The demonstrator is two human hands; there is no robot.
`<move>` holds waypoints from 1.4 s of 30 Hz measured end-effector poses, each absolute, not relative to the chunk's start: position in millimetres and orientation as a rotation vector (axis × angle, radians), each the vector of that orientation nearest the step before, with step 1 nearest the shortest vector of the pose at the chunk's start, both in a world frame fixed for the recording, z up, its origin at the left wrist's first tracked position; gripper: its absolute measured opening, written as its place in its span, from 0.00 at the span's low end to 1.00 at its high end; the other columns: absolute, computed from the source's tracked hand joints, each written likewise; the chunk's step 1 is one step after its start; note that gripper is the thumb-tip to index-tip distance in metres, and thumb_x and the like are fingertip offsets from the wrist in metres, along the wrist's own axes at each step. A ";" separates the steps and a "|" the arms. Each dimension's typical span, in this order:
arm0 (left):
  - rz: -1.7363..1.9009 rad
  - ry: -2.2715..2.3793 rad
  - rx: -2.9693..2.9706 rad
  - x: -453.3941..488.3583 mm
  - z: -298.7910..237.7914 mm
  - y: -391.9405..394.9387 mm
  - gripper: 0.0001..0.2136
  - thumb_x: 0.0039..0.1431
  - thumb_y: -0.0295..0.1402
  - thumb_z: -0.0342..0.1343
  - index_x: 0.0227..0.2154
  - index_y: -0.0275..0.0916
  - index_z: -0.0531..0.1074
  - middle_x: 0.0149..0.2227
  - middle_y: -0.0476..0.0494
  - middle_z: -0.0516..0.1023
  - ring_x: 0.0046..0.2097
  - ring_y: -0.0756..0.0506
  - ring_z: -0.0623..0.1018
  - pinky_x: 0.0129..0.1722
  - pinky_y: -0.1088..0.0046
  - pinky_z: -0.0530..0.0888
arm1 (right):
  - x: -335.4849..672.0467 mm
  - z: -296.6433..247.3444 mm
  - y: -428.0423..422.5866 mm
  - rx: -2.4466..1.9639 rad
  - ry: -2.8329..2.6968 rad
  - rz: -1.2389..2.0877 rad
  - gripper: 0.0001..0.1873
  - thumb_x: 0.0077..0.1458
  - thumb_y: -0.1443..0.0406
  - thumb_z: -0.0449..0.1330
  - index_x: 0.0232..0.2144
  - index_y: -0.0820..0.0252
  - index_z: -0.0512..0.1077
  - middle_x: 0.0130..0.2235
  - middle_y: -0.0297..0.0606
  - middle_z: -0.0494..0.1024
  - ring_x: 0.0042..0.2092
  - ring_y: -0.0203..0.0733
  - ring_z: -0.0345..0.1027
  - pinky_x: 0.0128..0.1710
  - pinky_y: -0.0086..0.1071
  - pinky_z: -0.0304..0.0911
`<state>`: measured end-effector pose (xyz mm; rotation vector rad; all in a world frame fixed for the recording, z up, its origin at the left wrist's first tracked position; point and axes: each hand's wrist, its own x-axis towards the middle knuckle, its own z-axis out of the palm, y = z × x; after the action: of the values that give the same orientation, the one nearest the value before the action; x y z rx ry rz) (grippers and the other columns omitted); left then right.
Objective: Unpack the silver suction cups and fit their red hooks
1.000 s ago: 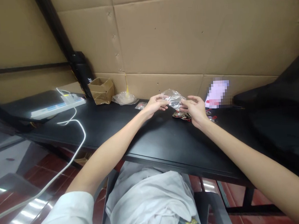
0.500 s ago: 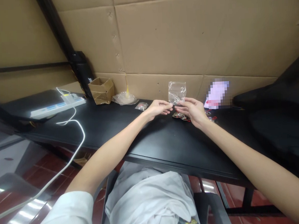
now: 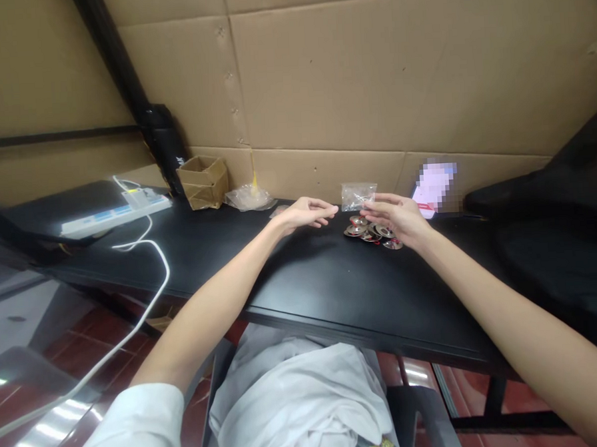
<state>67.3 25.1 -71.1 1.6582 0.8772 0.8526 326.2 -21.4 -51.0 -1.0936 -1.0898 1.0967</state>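
Observation:
My right hand (image 3: 395,216) pinches a small clear plastic bag (image 3: 357,195) by its lower right part. Below and beside those fingers, shiny round metal discs with bits of red loop, which look like finger cymbals (image 3: 361,230), lie heaped on the black table (image 3: 301,277). To the left of the bag and apart from it, my left hand (image 3: 308,213) hovers with fingers stretched out and nothing visible in them. A small clear packet (image 3: 278,211) lies partly hidden behind the left hand.
A crumpled clear plastic bag (image 3: 250,197) and an open cardboard box (image 3: 204,185) stand at the back left. Farther left are a white power strip (image 3: 113,216) and its cable (image 3: 166,257). A lit phone (image 3: 431,186) leans at the back right, near a dark bulky object (image 3: 554,237).
My left hand has come off the bag and moved left. My right hand has shifted right, uncovering more of the discs. The bag now appears lower and tilted flatter.

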 end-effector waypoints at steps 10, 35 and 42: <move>1.012 0.871 1.786 79.4 -71.7 26.8 0.12 0.57 0.40 0.73 0.32 0.34 0.84 0.32 0.39 0.83 0.31 0.50 0.75 0.33 0.71 0.72 | 304.6 -59.7 -26.1 -1.131 -1.182 1.099 0.18 0.44 0.70 0.80 0.37 0.60 0.81 0.33 0.45 0.87 0.34 0.46 0.84 0.30 0.30 0.81; 0.965 0.866 1.939 52.8 -59.4 33.0 0.13 0.58 0.42 0.72 0.33 0.35 0.82 0.32 0.43 0.81 0.33 0.49 0.73 0.36 0.72 0.70 | 315.8 -63.9 -25.2 -1.125 -1.641 1.005 0.24 0.46 0.47 0.79 0.28 0.60 0.80 0.30 0.44 0.84 0.26 0.38 0.75 0.18 0.24 0.61; 0.887 0.751 2.000 57.8 -54.6 24.6 0.14 0.57 0.43 0.71 0.35 0.35 0.83 0.33 0.42 0.82 0.34 0.49 0.75 0.39 0.71 0.72 | 308.9 -61.2 -33.1 -1.139 -1.787 0.977 0.30 0.48 0.40 0.76 0.33 0.61 0.83 0.35 0.47 0.86 0.24 0.35 0.70 0.18 0.26 0.54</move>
<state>57.8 24.6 -54.6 1.9995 0.7506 0.8870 308.9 -33.1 -61.2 -1.1388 -1.7870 0.9766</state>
